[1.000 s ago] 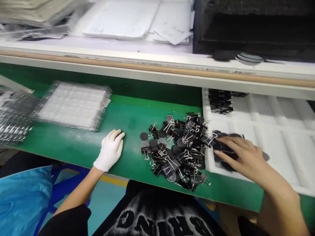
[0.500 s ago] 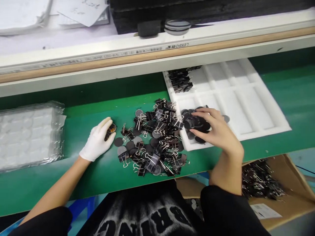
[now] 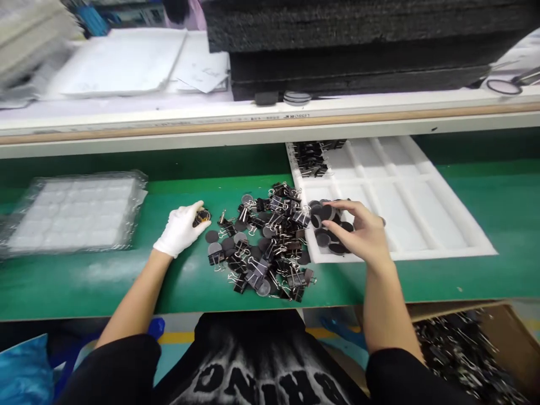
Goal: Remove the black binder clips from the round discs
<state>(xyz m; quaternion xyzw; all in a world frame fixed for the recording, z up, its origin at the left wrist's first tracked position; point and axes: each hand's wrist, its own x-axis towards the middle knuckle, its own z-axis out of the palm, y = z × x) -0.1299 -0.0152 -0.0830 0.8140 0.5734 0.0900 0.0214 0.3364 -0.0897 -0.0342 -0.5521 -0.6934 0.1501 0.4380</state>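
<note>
Black disc [image 3: 327, 212] is at the near-left compartment of the white divided tray [image 3: 405, 256], above the loose discs [image 3: 333, 242] lying there; right hand [image 3: 358, 228], bare, pinches it edge-on between thumb and index finger, palm facing the tray's left side; left hand [image 3: 179, 229], in a white glove with fingertips uncovered, is curled round a small round item [image 3: 203, 217], dark with a gold-coloured interior, low over the bench; exact finger contact on its far side can't be told.

Between the hands: mixed pile of black binder clips [image 3: 257, 273] and dark flat discs on the green bench [image 3: 84, 287], pile reaching the tray's left rim; more binder clips packed in the tray's far-left compartment, handles showing; the compartments to the right show white floors.

Further out: clear plastic blister packs [image 3: 76, 214] on the bench, left of the gloved hand; white-edged shelf [image 3: 169, 134] runs across behind, carrying papers [image 3: 122, 62] at left and stacked black slabs [image 3: 358, 70] at centre-right; cardboard box [image 3: 510, 332] below the bench edge, lower right, heaped with binder clips; blue fabric [image 3: 25, 371] lower left.
</note>
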